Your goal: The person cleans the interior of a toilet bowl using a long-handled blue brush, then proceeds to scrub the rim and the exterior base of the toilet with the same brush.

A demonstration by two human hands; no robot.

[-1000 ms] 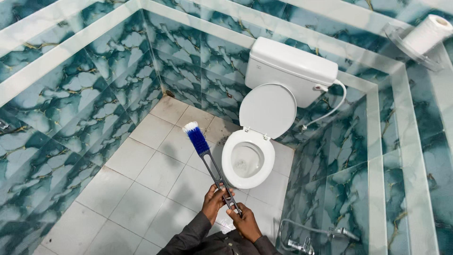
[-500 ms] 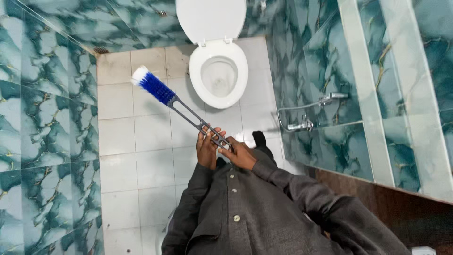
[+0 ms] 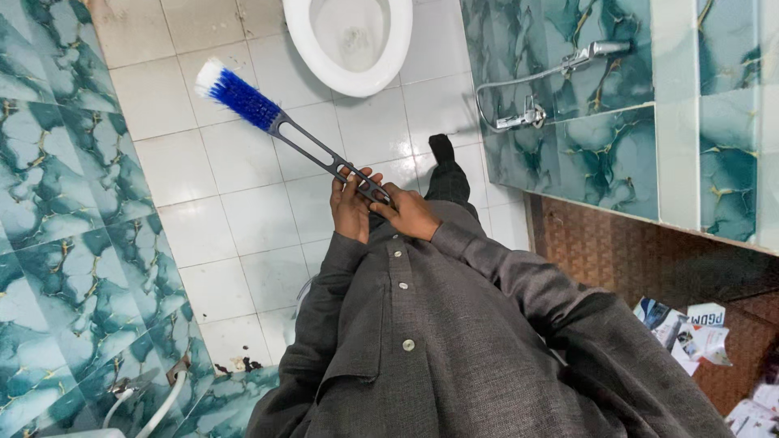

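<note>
Gripping a grey slotted brush [image 3: 286,134] handle, my left hand [image 3: 350,204] and right hand [image 3: 408,216] close round it; blue bristles hover over white floor tiles [image 3: 182,162] beside the toilet [image 3: 350,40].

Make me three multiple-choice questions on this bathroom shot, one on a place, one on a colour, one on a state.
1. Where does the toilet sit in the picture?
A top centre
B bottom left
C far right

2. What colour are most of the brush bristles?
A red
B blue
C green

3. How is the brush held?
A lying on the floor
B left hand only
C both hands on the handle

Answers: 1 A, the bowl lies at the top edge. 2 B, blue with a white tip. 3 C, left hand and right hand both grip the handle.
</note>
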